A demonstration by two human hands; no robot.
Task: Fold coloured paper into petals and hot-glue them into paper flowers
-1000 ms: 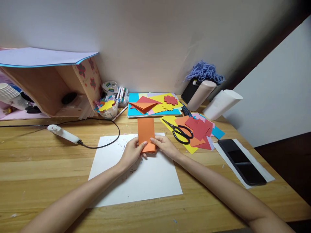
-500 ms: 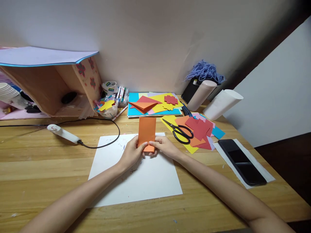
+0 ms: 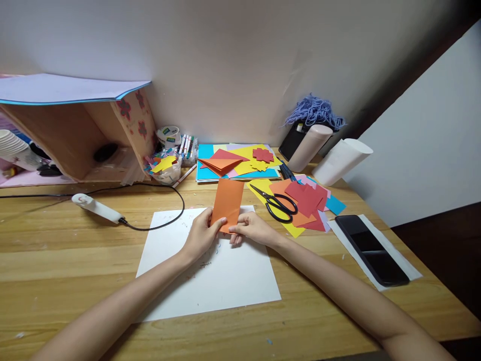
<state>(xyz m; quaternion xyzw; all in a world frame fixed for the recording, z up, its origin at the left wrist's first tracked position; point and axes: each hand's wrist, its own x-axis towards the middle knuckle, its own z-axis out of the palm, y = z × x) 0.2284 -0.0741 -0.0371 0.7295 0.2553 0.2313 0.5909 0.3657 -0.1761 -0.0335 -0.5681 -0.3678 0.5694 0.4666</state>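
Note:
An orange piece of paper [image 3: 228, 200], a tall rectangle that looks folded, is held up between both hands above a white sheet [image 3: 225, 281]. My left hand [image 3: 203, 231] grips its left side low down, thumb across the front and fingers behind. At the lower right corner my right hand [image 3: 253, 228] pinches the paper, thumb in front and fingertips showing below. Black-handled scissors [image 3: 276, 203] lie to the right on a pile of coloured paper scraps [image 3: 308, 203].
Behind the hands is a stack of coloured paper [image 3: 205, 173] with an orange folded piece [image 3: 221, 165] and a red flower cutout [image 3: 263, 155]. A phone [image 3: 372, 250] lies at right. A white corded tool [image 3: 97, 208] rests at left beside a cardboard box [image 3: 93, 135].
The orange paper has tilted, its top leaning to the right. My right hand has shifted slightly lower towards the paper's bottom corner, and the thumbs are farther apart.

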